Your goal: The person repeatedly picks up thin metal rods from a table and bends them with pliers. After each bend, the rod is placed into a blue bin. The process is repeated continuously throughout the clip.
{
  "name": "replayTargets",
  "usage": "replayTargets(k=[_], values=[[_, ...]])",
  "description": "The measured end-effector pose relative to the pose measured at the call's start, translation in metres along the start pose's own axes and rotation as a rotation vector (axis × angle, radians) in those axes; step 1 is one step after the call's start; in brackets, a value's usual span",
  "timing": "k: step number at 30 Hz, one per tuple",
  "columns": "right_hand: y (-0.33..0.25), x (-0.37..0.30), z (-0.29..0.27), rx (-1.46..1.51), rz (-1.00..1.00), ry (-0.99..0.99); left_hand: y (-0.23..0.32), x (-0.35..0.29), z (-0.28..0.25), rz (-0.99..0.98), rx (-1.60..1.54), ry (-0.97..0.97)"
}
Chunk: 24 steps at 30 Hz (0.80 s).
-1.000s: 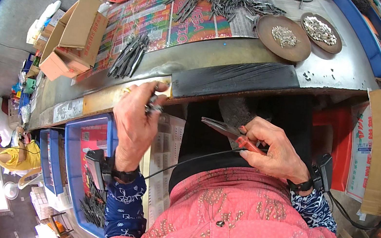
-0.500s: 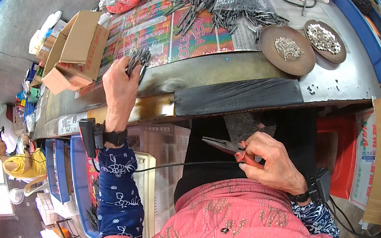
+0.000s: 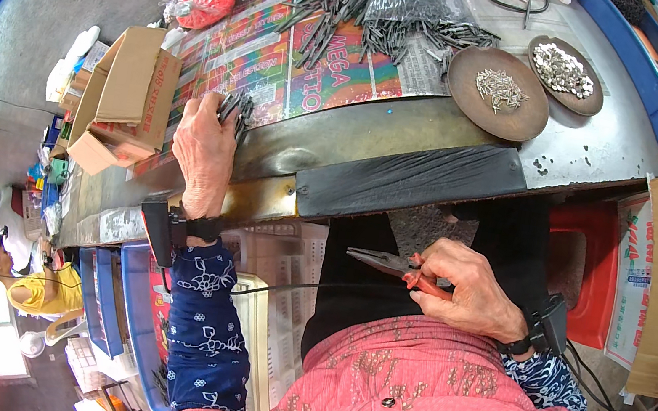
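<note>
My left hand (image 3: 203,148) is closed around a bundle of thin dark metal pieces (image 3: 236,110), above the near left part of the table. Their far ends stick out past my fingers; what kind of piece they are I cannot make out. In front of my body, below the table edge, my right hand (image 3: 476,294) grips pliers with red handles (image 3: 428,282). The long jaws (image 3: 376,258) point left with nothing visible between them. A heap of similar dark slender pieces (image 3: 337,11) lies on the printed sheet at the back of the table.
Two brown dishes hold small silvery pins (image 3: 499,91) and small pale round bits (image 3: 564,69). An open cardboard box (image 3: 127,90) stands at the left, near a red bag (image 3: 211,1). Dark tape (image 3: 411,171) covers the front edge. A person in yellow (image 3: 48,291) sits far left.
Both hands hold the same things as before. My left hand has shifted slightly left, while the pliers have stayed nearly in place. The view has tilted a little.
</note>
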State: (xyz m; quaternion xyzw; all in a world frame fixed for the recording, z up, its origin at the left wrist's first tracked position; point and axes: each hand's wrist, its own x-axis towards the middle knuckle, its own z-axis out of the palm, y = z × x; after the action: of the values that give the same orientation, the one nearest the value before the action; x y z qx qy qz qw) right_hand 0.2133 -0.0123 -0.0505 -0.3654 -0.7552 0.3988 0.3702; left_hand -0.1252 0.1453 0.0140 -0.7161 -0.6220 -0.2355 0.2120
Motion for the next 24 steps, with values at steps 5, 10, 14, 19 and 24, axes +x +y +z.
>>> replayTargets(k=[5,10,14,19,24], values=[[0.002,0.001,0.001,0.002,-0.006,-0.005,-0.001,0.003,-0.002,0.003,0.017,-0.073],[0.002,0.0,0.002,0.002,-0.003,-0.005,0.005,0.001,-0.002,0.036,-0.015,-0.101],[0.002,-0.001,0.002,-0.007,0.003,-0.004,0.011,-0.003,-0.006,0.076,-0.073,-0.116],[0.002,-0.001,0.003,-0.005,-0.01,0.001,0.026,-0.015,-0.008,0.126,-0.14,-0.127],[-0.003,-0.002,0.003,0.01,-0.027,0.021,0.033,-0.022,-0.009,0.173,-0.15,-0.084]])
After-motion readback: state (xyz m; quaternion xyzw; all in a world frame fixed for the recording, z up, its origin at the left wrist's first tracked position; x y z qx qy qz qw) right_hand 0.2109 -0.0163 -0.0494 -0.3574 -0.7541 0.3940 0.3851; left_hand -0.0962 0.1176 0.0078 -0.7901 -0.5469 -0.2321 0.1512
